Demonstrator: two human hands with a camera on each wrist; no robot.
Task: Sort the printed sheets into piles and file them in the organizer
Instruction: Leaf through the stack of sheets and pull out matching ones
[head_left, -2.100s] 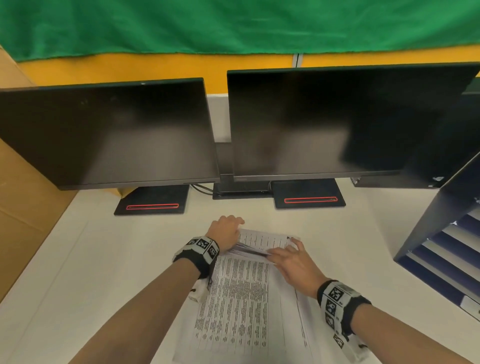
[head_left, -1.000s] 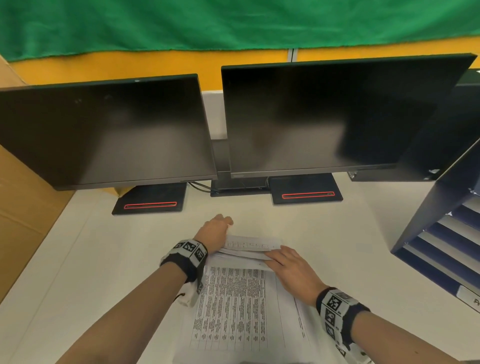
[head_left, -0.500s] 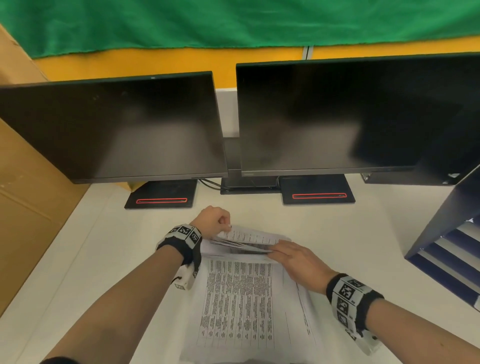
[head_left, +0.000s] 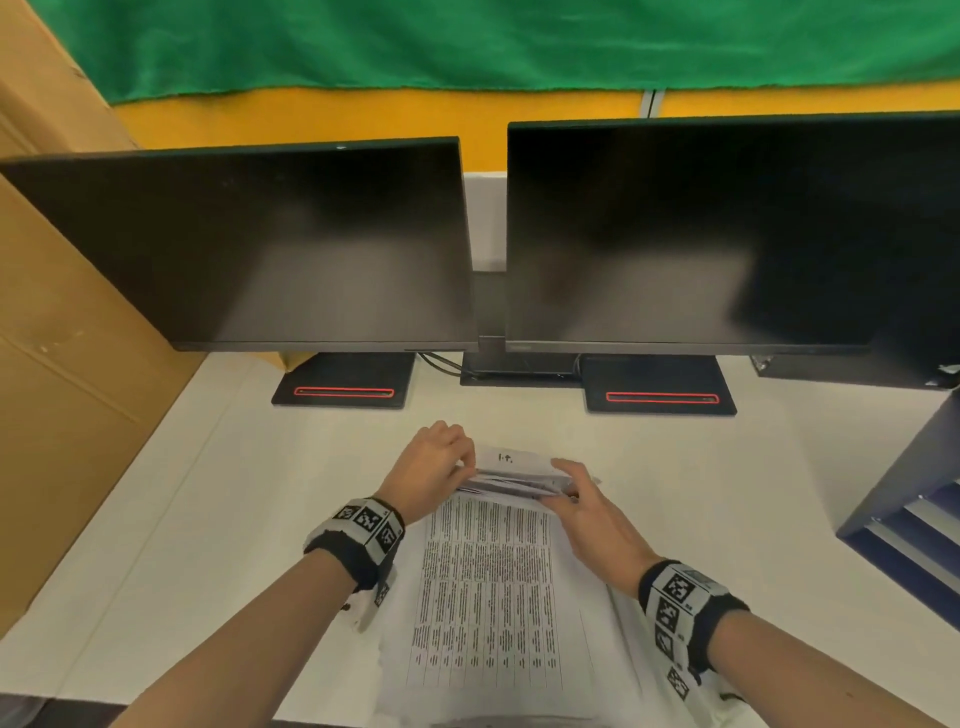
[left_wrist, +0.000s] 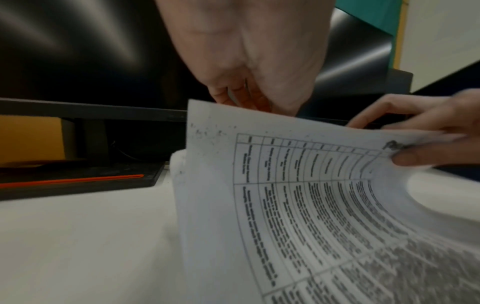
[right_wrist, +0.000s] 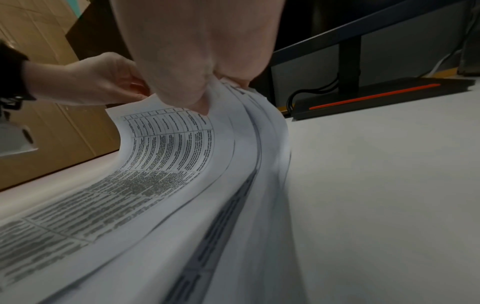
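Note:
A stack of printed sheets (head_left: 488, 587) with dense tables lies on the white desk (head_left: 208, 519) in front of me. Its far end is bent up and fanned. My left hand (head_left: 439, 467) pinches the far left corner of the lifted sheets (left_wrist: 298, 168). My right hand (head_left: 582, 499) grips the far right corner, thumb on top of the top sheet (right_wrist: 166, 131) and fingers under the fanned edges. The dark blue organizer (head_left: 914, 499) with slotted shelves stands at the right edge of the desk.
Two dark monitors (head_left: 270, 244) (head_left: 717, 234) on black bases (head_left: 343, 387) stand just beyond the sheets. A cardboard panel (head_left: 57, 364) borders the desk on the left. Cables (head_left: 441, 364) run between the bases.
The far end of the stack has been lifted higher and fanned, with both hands now gripping its corners. The view has swung slightly to the left.

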